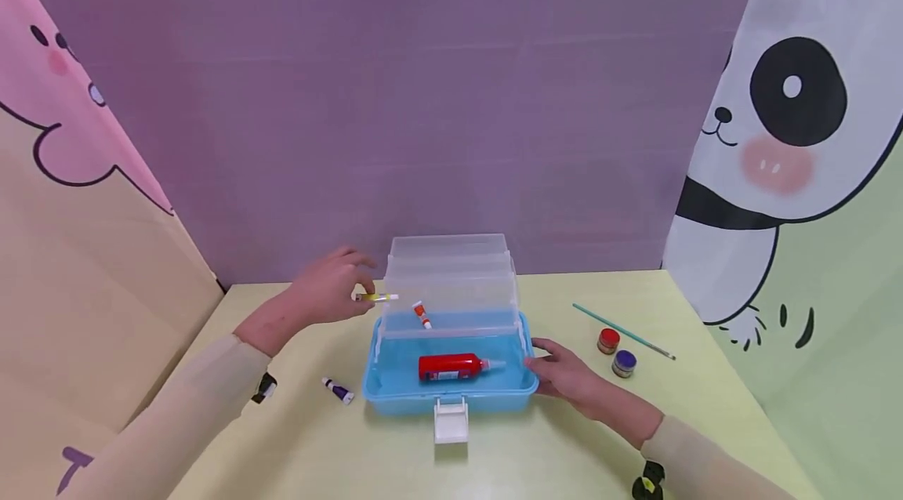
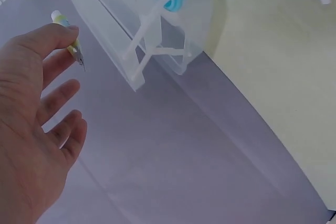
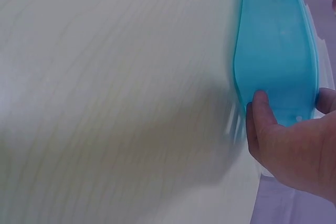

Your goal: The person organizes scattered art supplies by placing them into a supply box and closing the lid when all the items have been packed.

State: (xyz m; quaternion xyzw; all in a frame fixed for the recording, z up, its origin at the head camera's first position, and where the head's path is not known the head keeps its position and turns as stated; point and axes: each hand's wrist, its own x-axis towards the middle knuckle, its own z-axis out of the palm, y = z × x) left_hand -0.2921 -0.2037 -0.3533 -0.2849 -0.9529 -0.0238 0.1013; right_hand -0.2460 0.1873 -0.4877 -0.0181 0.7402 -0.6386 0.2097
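Observation:
My left hand [image 1: 331,284] pinches a small yellow paint tube [image 1: 377,298] between thumb and index finger, beside the raised lid; the other fingers are spread in the left wrist view. My right hand [image 1: 564,378] grips the right wall of the blue plastic box [image 1: 487,403], thumb at the rim and fingers along the outside. The clear lid [image 1: 451,269] with its trays stands open at the back. Inside the box lies a red squeeze bottle [image 1: 448,367], its nozzle to the right. An orange paint tube [image 1: 421,315] shows at the lid's tray section.
A dark purple paint tube [image 1: 339,391] lies on the table left of the box. To the right are a red paint jar [image 1: 608,340], a purple paint jar [image 1: 624,363] and a teal paintbrush [image 1: 621,330]. The box's white latch [image 1: 451,423] hangs down in front. A purple backdrop rises behind.

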